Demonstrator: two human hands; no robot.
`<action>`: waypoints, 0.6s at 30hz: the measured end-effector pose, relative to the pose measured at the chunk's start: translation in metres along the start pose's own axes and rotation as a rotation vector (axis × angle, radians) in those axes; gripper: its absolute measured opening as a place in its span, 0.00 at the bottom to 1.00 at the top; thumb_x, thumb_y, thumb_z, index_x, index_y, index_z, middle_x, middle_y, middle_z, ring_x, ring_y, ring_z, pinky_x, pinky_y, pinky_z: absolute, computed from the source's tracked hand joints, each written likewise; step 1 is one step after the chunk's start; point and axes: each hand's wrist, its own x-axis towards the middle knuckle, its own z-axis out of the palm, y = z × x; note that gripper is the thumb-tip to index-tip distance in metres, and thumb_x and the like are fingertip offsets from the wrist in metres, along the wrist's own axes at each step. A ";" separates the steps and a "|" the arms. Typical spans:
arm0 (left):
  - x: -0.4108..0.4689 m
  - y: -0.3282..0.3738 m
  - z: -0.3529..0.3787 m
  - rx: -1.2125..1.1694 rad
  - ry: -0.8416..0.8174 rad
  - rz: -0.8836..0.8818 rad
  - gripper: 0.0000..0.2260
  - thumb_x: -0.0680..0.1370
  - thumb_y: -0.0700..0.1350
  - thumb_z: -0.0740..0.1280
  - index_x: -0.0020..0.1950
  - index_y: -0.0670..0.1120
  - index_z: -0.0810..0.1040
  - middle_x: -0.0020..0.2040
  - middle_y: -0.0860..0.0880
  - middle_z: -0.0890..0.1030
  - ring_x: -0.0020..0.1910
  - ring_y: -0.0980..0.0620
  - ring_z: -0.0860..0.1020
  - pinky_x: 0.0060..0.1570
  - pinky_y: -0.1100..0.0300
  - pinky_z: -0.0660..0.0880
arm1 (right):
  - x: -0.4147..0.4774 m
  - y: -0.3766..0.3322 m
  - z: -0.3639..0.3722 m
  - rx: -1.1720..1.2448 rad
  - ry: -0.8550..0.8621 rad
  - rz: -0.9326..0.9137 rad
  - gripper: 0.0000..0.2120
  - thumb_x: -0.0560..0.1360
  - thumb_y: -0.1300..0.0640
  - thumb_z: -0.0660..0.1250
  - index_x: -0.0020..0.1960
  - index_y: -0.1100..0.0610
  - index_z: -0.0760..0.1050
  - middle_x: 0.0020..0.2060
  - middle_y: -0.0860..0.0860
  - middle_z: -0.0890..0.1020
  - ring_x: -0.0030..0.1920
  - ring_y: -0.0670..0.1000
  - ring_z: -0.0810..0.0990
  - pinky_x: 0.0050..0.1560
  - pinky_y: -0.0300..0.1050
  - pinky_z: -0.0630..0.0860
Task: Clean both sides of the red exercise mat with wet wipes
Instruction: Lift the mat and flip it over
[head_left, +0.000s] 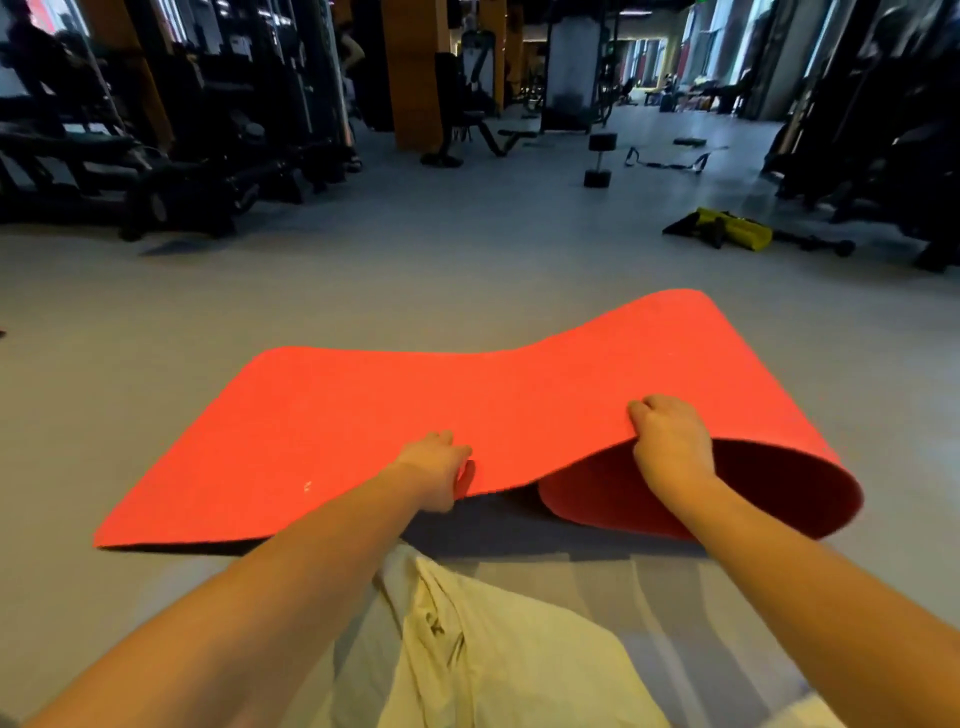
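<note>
Fingers (641, 415) of the right hand (670, 447) are curled over the mat's near edge, gripping it and holding it raised. The left hand (441, 467) grips the same edge lower down, at the centre of the frame. The mat (363, 426) lies on the floor (260, 291) in the middle of the frame. Its long axis runs left to right, so its width stretches away from both hands toward the top of the frame. Its left part lies flat; its right end is lifted and curls under, showing the darker underside. The right hand is nearer that curl, so a turn-over would probably lead from there. No wipes show, and no writing can be read. A dumbbell (600, 158) stands above right of centre, a yellow bag (727, 228) lies at the right, and machines (156, 156) fill the upper left.
</note>
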 end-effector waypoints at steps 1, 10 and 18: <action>0.003 0.023 -0.001 -0.092 0.051 0.085 0.25 0.75 0.54 0.71 0.69 0.49 0.71 0.63 0.44 0.73 0.64 0.40 0.74 0.61 0.48 0.76 | 0.002 -0.016 -0.003 0.059 -0.002 0.015 0.11 0.60 0.65 0.67 0.43 0.60 0.78 0.40 0.59 0.78 0.44 0.63 0.79 0.42 0.54 0.75; 0.015 0.069 -0.017 -0.107 0.357 -0.071 0.15 0.73 0.37 0.68 0.58 0.46 0.74 0.56 0.44 0.78 0.55 0.37 0.81 0.48 0.45 0.76 | -0.008 0.004 -0.007 0.143 0.130 -0.073 0.25 0.62 0.68 0.68 0.59 0.60 0.77 0.52 0.58 0.79 0.54 0.62 0.78 0.53 0.54 0.77; 0.026 0.131 -0.058 -0.136 0.430 0.059 0.16 0.72 0.43 0.69 0.59 0.46 0.72 0.59 0.45 0.75 0.60 0.41 0.75 0.54 0.46 0.75 | -0.009 0.065 -0.028 0.199 0.130 0.209 0.31 0.69 0.68 0.65 0.71 0.56 0.74 0.57 0.57 0.81 0.57 0.61 0.80 0.52 0.53 0.78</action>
